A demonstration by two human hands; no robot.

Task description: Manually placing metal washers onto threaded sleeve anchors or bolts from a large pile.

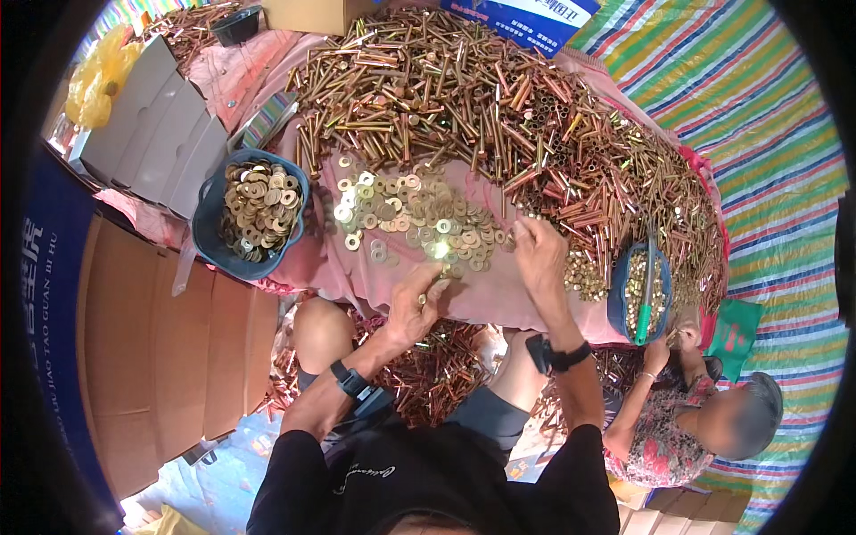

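Note:
Yellowish metal washers (401,209) lie scattered over the pink cloth (499,283) in front of me. My left hand (415,305) is at their near edge, fingers curled closed; a small gold-coloured spot shows at the fingers, but what it belongs to is unclear. To its right, my right hand (540,257) has its fingertips pinched together beside the right end of the washers. Anything between those fingertips is too small to make out. Behind the washers rises a large heap of long copper- and gold-coloured tubular bolts (428,80).
A blue basin (203,234) full of washers stands left. On the right is a blue container (617,299) of small gold pieces with a green-handled tool (644,321). Another person (664,437) works at lower right. Cardboard boxes (178,348) line the left; more bolts (428,374) lie below.

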